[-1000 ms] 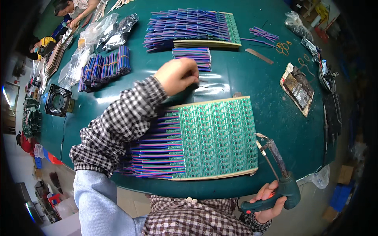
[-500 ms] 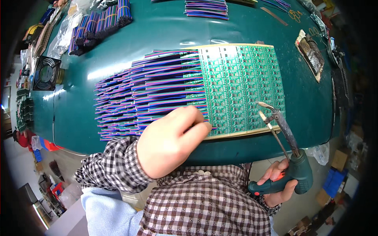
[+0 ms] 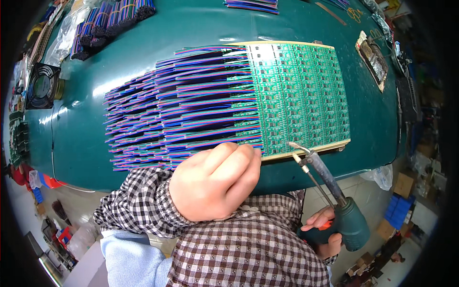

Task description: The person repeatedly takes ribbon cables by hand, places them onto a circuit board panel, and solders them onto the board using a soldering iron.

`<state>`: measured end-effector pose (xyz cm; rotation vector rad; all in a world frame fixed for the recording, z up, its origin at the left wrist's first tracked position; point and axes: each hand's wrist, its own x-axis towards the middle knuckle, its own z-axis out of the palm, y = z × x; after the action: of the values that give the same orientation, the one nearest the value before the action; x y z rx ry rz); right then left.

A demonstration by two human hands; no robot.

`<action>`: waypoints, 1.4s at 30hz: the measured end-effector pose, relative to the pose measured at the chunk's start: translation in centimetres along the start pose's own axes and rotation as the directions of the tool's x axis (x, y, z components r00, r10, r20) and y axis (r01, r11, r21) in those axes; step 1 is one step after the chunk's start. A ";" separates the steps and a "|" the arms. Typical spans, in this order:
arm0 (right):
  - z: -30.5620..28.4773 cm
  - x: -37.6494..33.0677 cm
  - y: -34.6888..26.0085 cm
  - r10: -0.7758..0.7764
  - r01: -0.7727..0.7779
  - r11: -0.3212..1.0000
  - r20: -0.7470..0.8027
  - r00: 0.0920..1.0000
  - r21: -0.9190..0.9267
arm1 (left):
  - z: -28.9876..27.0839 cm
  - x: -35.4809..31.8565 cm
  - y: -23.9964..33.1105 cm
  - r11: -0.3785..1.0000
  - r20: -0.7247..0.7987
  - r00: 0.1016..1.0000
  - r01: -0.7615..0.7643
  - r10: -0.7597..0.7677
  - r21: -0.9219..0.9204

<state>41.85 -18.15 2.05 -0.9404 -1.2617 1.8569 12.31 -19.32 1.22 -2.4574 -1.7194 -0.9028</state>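
My right hand (image 3: 328, 234) grips a green pistol-shaped soldering iron (image 3: 354, 225) with an orange trigger. Its bent tip and thin feed tube reach over the lower edge of a green circuit board panel (image 3: 301, 95). Rows of multicoloured flat wires (image 3: 201, 110) fan out leftward from the panel's left columns. My left hand (image 3: 217, 179) is closed at the panel's lower left edge, beside the lowest wires. Its fingertips are turned away, so what they pinch is hidden. A pale board (image 3: 325, 149) shows beneath the panel.
Bundled wires (image 3: 114, 19) lie at the far left, near a black fan (image 3: 42, 86). Another wire stack (image 3: 253, 5) sits at the far edge. To the right is a foil-wrapped block on a tray (image 3: 373, 60). The green table (image 3: 373, 124) has a curved near edge.
The soldering iron has come left and down, its tip now nearer my left hand. My left hand has shifted slightly right and down. The whole view has shifted a little.
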 end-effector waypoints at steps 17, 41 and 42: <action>1.6 -0.5 -1.0 0.193 -0.209 0.967 -0.114 0.975 -0.149 | -0.2 0.0 -0.4 0.997 -0.006 1.000 0.020 -0.021 -0.069; 1.7 -0.8 -1.0 0.184 -0.209 0.949 -0.124 0.975 -0.235 | 0.0 -0.1 -0.4 0.998 -0.011 1.000 0.014 -0.015 -0.053; 1.8 -0.7 -1.0 0.185 -0.210 0.949 -0.122 0.975 -0.234 | -0.1 -0.1 -0.4 0.999 -0.010 1.000 0.016 -0.017 -0.051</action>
<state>40.82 -19.27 3.61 -1.3186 -1.4019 1.8043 11.89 -19.29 1.07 -2.4691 -1.7375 -0.9710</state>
